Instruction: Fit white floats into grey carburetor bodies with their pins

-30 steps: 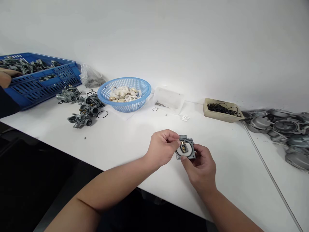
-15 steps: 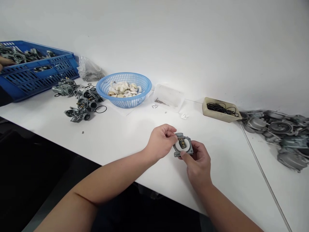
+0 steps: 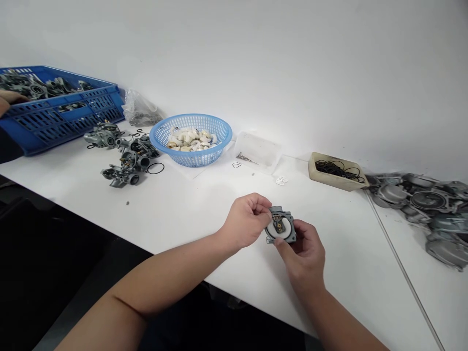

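A grey metal carburetor body is held above the white table, its underside facing me. Inside it sits a white U-shaped float, with brass jets in the middle. My right hand grips the body from the right, thumb on its near edge and fingers behind. My left hand is closed in a pinch at the body's upper left, by the float's hinge end. Whatever lies between those fingertips is too small or hidden to make out.
A blue basket holds white floats. Behind the hands stand a clear tray with thin pins and a cream box of black rings. Carburetors lie left, metal bowls right. Another person's hand reaches into the blue crate.
The whole scene sits slightly lower and further right as the view shifts. Both hands stay on the carburetor body, which is turned a little. The left pinch remains at its upper left.
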A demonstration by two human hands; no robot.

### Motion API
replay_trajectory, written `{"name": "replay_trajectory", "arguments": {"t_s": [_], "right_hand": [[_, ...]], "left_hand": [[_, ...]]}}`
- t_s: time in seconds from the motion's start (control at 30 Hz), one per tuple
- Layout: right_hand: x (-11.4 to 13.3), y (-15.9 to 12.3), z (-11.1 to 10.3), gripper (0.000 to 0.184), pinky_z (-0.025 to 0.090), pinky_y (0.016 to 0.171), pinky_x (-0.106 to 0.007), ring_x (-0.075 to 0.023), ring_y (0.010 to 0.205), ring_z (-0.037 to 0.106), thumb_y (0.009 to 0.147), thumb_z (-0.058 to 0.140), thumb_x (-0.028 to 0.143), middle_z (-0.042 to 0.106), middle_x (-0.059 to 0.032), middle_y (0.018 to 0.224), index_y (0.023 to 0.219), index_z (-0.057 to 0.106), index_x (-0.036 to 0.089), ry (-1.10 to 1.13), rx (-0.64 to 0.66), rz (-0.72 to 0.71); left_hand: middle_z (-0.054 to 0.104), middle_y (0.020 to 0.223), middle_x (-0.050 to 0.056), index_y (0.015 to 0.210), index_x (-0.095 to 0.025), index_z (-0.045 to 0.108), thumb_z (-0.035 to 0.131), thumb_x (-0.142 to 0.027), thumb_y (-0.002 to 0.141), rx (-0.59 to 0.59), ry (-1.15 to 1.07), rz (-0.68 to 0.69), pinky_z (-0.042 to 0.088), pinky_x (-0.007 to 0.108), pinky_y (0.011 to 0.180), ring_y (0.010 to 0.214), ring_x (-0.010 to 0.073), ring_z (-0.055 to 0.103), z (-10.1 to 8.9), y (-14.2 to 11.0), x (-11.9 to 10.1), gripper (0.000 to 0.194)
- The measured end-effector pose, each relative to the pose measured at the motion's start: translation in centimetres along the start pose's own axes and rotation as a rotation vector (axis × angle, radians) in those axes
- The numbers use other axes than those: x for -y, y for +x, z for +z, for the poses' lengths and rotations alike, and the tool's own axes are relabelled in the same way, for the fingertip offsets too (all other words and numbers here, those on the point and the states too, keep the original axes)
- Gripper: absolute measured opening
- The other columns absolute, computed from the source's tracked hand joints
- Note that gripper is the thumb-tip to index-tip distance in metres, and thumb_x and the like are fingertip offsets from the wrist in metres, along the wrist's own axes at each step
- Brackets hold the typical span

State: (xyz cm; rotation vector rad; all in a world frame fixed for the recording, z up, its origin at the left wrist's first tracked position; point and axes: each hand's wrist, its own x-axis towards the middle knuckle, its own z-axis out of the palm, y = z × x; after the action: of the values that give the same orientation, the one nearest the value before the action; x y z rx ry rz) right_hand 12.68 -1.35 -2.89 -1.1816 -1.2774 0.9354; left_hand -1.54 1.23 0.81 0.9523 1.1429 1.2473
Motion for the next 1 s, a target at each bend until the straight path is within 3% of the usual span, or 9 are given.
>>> {"name": "replay_trajectory", "arguments": {"t_s": [0.53,0.73,1.0], "right_hand": [[-0.1,0.1,0.2,0.033,0.054,0.058,-0.033,-0.0184,0.067,0.061,0.071,0.071,0.033,0.064,-0.0027,0.082,0.098,0.058,0.021,-0.013,-0.011,0.013],[-0.5,0.5,0.1,0.032,0.056,0.059,-0.036,-0.0177,0.067,0.061,0.069,0.072,0.031,0.063,-0.0018,0.083,0.096,0.059,0.021,0.158,0.007,0.187],[-0.9,0.8,-0.5,0.034,0.056,0.059,-0.035,-0.017,0.067,0.063,0.07,0.075,0.031,0.063,-0.002,0.086,0.098,0.059,0.021,0.313,0.064,0.221]], "left_hand": [[0.061,0.065,-0.002,0.077,-0.016,0.059,0.066,-0.01,0.066,-0.052,0.04,0.002,0.041,0.021,0.056,0.057,0.0082,0.054,0.2,0.1,0.4,0.014],[0.062,0.068,-0.002,0.084,-0.016,0.059,0.064,-0.011,0.069,-0.074,-0.019,0.006,0.043,0.022,0.061,0.06,0.0084,0.056,0.3,0.1,0.4,0.017],[0.061,0.068,-0.003,0.084,-0.016,0.059,0.063,-0.014,0.068,-0.113,-0.063,0.038,0.042,0.022,0.059,0.06,0.0086,0.053,0.1,0.3,0.6,0.017]]}}
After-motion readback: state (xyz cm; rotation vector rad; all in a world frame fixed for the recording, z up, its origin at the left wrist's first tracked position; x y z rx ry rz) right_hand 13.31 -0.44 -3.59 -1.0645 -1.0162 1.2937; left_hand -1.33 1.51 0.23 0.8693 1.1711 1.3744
